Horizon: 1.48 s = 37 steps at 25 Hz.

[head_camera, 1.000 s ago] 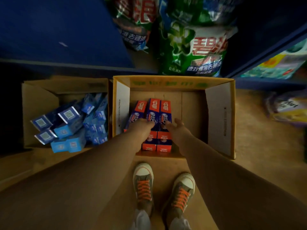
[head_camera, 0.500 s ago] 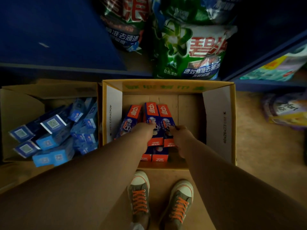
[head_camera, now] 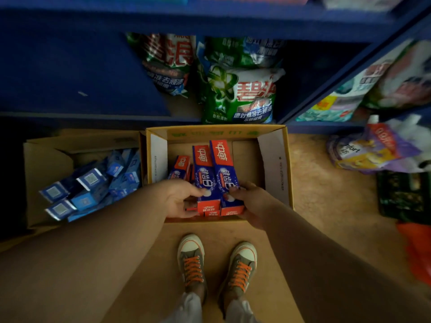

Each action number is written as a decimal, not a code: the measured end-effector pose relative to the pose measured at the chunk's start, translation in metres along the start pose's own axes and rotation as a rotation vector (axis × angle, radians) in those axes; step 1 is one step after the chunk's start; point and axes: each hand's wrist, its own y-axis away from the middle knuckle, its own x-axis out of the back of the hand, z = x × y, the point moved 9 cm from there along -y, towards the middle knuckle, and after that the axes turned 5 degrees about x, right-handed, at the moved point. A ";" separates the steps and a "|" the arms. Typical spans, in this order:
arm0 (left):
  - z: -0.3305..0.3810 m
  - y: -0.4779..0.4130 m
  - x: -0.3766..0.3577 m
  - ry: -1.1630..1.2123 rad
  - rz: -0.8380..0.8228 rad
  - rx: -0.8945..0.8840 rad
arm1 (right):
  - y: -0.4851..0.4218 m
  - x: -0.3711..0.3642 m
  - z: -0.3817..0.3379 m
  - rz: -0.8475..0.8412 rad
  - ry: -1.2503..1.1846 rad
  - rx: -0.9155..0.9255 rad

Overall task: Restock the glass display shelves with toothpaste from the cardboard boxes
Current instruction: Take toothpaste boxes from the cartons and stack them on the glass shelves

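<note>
You have both hands in the open box at the centre of the frame, and they close from opposite sides on a small stack of toothpaste cartons. Your left hand curls around the stack's left edge with its thumb on top; your right hand clamps the right edge the same way. Squeezing from both flanks looks like your way of keeping several cartons together as one block, so you need fewer trips. The two top cartons tilt up toward you, red ends away, apparently clear of the box floor. One more carton lies just left of them, ungripped. The second box, at left, holds loose blue packs. No glass shelves are in view, only blue racks with detergent bags at the top.
</note>
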 end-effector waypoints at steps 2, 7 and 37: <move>0.001 0.043 0.002 -0.024 -0.065 -0.055 | 0.039 -0.016 -0.015 -0.093 0.005 0.049; 0.016 0.166 -0.004 0.029 -0.256 -0.290 | 0.139 -0.046 -0.063 -0.132 -0.101 0.212; 0.048 0.936 -0.088 0.108 -0.477 -1.788 | 0.885 -0.180 -0.421 -0.100 0.353 1.688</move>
